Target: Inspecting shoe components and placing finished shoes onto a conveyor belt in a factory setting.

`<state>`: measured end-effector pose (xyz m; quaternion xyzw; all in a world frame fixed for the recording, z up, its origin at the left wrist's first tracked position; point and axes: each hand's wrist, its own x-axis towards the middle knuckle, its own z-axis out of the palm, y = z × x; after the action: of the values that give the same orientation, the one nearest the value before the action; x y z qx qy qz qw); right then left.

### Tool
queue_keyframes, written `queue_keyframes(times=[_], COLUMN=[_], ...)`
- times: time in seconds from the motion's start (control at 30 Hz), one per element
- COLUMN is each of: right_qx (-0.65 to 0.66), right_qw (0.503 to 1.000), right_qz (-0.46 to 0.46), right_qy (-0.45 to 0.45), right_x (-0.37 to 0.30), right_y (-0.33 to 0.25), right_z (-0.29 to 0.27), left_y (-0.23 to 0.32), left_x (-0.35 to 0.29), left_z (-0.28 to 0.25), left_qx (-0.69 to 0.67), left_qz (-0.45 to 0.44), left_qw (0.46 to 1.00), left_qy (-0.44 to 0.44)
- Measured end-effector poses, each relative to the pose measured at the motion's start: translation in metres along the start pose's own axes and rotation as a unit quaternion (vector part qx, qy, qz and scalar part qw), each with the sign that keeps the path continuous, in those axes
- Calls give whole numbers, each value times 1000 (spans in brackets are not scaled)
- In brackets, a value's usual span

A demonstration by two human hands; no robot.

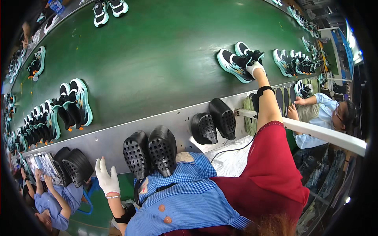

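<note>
My right hand (256, 68), in a white glove, reaches out over the green belt and closes on the heel end of a black sneaker with a white and mint sole (232, 66). A second sneaker of the same kind (242, 48) lies against it on the far side; whether my fingers take in both is hard to see. My left hand (107, 179), also gloved in white, is held up at the metal edge with its fingers apart and nothing in it. Right of it, two black perforated toe-shaped forms (162, 149) stand close to my blue checked apron (185, 196).
Another pair of black perforated forms (223, 118) rests on the metal ledge (177, 124). Sneakers stand in rows at left (78, 104) and right (284, 63) on the green belt (149, 63). A white bar (323, 135) runs beside my right arm. Co-workers sit at right (319, 114) and lower left (59, 200).
</note>
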<state>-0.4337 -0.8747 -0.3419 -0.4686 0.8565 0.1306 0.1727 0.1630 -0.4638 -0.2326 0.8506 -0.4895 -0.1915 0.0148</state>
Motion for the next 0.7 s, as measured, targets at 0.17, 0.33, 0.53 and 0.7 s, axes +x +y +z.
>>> queue_keyframes(times=[0.17, 0.33, 0.53, 0.7], right_qx=[-122, -54, -36, -67], right_qw=[981, 963, 932, 917], right_qz=[-150, -229, -294, -353], right_qy=[-13, -134, -210, -175], right_x=[-24, -88, -158, -216], right_y=[-58, -144, -222, -270], right_z=[-19, -50, -43, -24], left_y=[12, 17, 12, -5], left_x=[2, 3, -12, -26], left_z=[-1, -5, -5, -1], left_qx=[-8, -31, -82, -66], left_qz=[-2, 1, -21, -1], left_qw=[1000, 999, 996, 998], left_qy=[-9, -18, -23, -7])
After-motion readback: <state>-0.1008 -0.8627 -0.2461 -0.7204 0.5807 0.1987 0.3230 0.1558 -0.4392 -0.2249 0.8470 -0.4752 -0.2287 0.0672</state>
